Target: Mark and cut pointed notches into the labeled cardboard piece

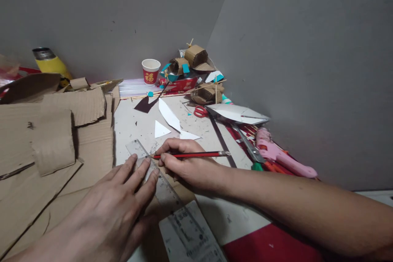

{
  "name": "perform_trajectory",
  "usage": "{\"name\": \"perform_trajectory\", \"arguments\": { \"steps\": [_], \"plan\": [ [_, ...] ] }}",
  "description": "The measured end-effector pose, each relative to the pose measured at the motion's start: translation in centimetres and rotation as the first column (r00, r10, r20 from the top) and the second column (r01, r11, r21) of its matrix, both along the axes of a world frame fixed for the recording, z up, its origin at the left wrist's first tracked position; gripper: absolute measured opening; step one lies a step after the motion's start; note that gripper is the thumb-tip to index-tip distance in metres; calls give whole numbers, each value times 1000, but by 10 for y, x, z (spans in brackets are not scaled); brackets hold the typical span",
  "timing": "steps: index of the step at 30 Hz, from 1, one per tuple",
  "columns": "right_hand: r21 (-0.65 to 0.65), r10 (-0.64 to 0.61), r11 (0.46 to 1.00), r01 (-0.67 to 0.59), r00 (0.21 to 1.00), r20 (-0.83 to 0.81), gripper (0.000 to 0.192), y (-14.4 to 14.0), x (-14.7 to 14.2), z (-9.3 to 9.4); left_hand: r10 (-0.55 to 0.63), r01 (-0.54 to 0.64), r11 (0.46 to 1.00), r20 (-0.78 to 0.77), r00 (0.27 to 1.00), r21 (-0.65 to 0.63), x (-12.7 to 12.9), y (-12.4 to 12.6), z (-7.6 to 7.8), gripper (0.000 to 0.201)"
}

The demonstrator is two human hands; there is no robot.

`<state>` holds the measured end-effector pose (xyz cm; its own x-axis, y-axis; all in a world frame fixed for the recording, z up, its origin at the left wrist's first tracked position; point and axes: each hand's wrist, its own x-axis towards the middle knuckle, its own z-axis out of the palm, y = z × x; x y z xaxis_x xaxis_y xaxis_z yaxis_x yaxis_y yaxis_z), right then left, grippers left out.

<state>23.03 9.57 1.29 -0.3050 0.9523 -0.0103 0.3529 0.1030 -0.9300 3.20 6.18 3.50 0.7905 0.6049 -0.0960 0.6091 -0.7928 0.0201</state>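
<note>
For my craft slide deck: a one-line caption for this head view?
Left hand presses a clear plastic ruler flat while right hand holds a red pencil along it.

The left hand (110, 208) covers the middle of the clear ruler (172, 204), whose near end runs off the bottom edge. The pencil (190, 155) tip is hidden behind the right hand (184, 161).

Two plain grey walls (307, 49) meet in a corner just behind the table (135, 125), whose pale top is scuffed and speckled. The left wall bears a few small dark marks. Light falls evenly, brightest along the table's far edge by the corner.
</note>
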Motion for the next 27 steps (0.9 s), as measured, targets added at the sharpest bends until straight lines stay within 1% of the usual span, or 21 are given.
{"name": "perform_trajectory", "arguments": {
  "steps": [5,8,11,15,19,22,25,27],
  "plan": [
    [33,24,999,-24,1000,14,15,-1,1,3,-19,18,1000,15,1000,26,1,0,2,54],
    [-2,46,999,-46,998,40,13,-3,3,9,-17,16,999,14,1000,37,0,0,2,56],
    [-41,84,996,-79,987,134,12,-5,5,15,-15,14,1000,24,1000,24,-1,0,1,57],
    [-4,98,995,-101,959,267,15,-5,7,21,0,0,1000,37,999,-15,-1,1,1,56],
    [-8,104,994,-107,939,328,14,-6,7,25,3,-2,999,31,1000,-33,-1,0,2,55],
    [-25,124,992,-124,921,368,18,-8,7,29,6,-4,999,34,999,-34,-1,0,0,54],
    [-50,159,987,-152,907,391,18,-10,7,34,6,-5,1000,77,997,-10,0,1,-2,55],
    [-45,180,983,-177,891,417,20,-11,7,37,-11,11,1000,56,998,15,0,2,-2,58]
  ]
}}
